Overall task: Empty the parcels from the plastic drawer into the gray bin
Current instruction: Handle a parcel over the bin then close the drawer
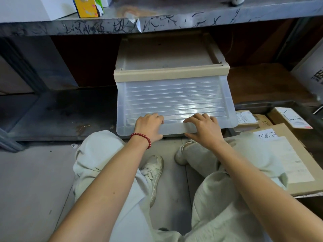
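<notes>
My left hand (148, 127) and right hand (204, 130) gripped the front lip of the plastic drawer (174, 98), pulled out of its beige frame (171, 75). In the gray bin (272, 103) beside it lay parcels (246, 118).

Scribbled gray metal shelf (174, 23) overhead, gray floor (31, 180) below, dark wooden panel (83, 60) behind.

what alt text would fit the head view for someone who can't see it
A crouching person's left-hand grip and right-hand grip hold the front rim of a pulled-out translucent plastic drawer, whose ribbed floor shows no parcels. Cardboard parcels lie to the right of it, and a scribbled metal shelf edge runs above.
</notes>
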`<state>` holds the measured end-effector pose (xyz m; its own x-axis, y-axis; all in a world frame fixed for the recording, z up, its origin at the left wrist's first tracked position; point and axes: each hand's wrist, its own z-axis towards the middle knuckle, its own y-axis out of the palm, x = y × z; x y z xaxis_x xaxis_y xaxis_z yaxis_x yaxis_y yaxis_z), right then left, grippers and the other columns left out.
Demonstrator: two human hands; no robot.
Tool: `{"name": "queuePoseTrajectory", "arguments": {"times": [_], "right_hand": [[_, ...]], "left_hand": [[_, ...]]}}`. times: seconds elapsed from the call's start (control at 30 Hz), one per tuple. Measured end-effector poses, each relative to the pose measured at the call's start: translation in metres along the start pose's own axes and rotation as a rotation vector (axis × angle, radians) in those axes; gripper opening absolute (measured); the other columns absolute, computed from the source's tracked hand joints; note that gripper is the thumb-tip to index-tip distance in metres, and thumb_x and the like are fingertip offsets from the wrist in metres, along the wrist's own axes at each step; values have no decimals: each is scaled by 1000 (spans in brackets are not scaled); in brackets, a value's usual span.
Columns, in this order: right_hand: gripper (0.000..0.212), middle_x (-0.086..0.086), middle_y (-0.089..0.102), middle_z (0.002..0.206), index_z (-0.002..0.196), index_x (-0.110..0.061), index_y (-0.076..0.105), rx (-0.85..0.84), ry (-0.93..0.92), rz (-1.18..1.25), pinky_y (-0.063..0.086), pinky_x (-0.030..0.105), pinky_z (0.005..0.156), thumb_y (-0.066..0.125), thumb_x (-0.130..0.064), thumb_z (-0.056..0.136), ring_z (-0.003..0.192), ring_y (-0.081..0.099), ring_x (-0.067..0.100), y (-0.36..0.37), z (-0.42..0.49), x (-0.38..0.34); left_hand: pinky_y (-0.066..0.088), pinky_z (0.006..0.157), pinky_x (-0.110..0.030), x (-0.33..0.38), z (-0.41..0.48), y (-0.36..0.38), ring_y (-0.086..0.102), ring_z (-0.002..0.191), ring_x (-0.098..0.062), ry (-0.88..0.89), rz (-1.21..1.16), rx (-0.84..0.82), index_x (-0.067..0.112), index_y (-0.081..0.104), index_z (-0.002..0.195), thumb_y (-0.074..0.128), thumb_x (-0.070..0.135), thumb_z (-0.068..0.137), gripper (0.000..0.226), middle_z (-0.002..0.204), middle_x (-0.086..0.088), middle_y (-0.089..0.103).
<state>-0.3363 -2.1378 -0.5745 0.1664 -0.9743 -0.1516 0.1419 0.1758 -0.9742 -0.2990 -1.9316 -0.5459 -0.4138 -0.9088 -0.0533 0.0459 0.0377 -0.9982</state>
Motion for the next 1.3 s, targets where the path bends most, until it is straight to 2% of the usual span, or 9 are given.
{"name": "queuePoseTrajectory", "arguments": {"times": [0.27, 0.4, 0.57, 0.63, 0.7, 0.83, 1.07, 1.3], "right_hand": [[45, -4, 55, 129, 128, -28, 55, -24, 20, -3, 35, 38, 99, 67, -38, 86, 121, 46, 23, 30, 16, 2], [41, 1, 61, 117, 119, -22, 62, 16, 17, 2, 42, 40, 91, 72, -32, 81, 109, 54, 26, 48, 22, 3], [39, 2, 65, 103, 108, -19, 67, 74, 30, 9, 46, 39, 77, 78, -28, 71, 94, 58, 29, 66, 32, 5], [42, 1, 64, 105, 110, -19, 66, 63, 19, 22, 46, 35, 70, 79, -27, 72, 95, 57, 28, 71, 36, 5], [48, -2, 60, 116, 122, -21, 61, -18, 33, 41, 43, 32, 67, 76, -31, 77, 104, 52, 25, 76, 39, 5], [56, -3, 53, 128, 134, -24, 52, -91, 60, 60, 44, 33, 79, 70, -37, 83, 119, 45, 23, 86, 46, 10], [62, 1, 48, 135, 141, -24, 44, -139, 45, 45, 43, 37, 98, 64, -46, 86, 126, 41, 24, 97, 61, 16], [58, 1, 48, 139, 142, -25, 44, -144, 40, 49, 36, 37, 104, 49, -53, 92, 128, 43, 24, 107, 83, 24]], "left_hand": [[41, 79, -33, 0, 20, 28, 54, 108, -23, 11, 117, -40, 19, 48, 122, 69, 36, 82, 48, 121, -2, 54], [41, 86, -36, 2, 24, 50, 52, 111, -25, -34, 101, -24, 16, 45, 124, 66, 27, 85, 45, 124, -4, 52], [41, 86, -36, -4, 32, 71, 50, 113, -25, -48, 50, -7, 15, 45, 125, 62, 21, 87, 41, 126, -5, 51], [40, 87, -37, -9, 36, 73, 50, 113, -26, -48, 55, -15, 15, 46, 125, 61, 20, 88, 40, 126, -5, 51], [39, 88, -37, -15, 39, 75, 51, 113, -26, -53, 63, -34, 16, 47, 124, 60, 17, 88, 38, 124, -4, 53], [36, 92, -36, -23, 33, 92, 50, 115, -24, -38, 79, -105, 17, 46, 125, 60, 20, 88, 39, 125, -3, 49], [32, 101, -38, -35, 36, 104, 36, 128, -24, -40, 28, -21, 19, 36, 140, 53, 33, 91, 54, 143, -2, 38], [28, 105, -39, -46, 57, 116, 32, 134, -20, -94, -2, -69, 21, 29, 146, 49, 39, 93, 59, 147, 2, 36]]}}
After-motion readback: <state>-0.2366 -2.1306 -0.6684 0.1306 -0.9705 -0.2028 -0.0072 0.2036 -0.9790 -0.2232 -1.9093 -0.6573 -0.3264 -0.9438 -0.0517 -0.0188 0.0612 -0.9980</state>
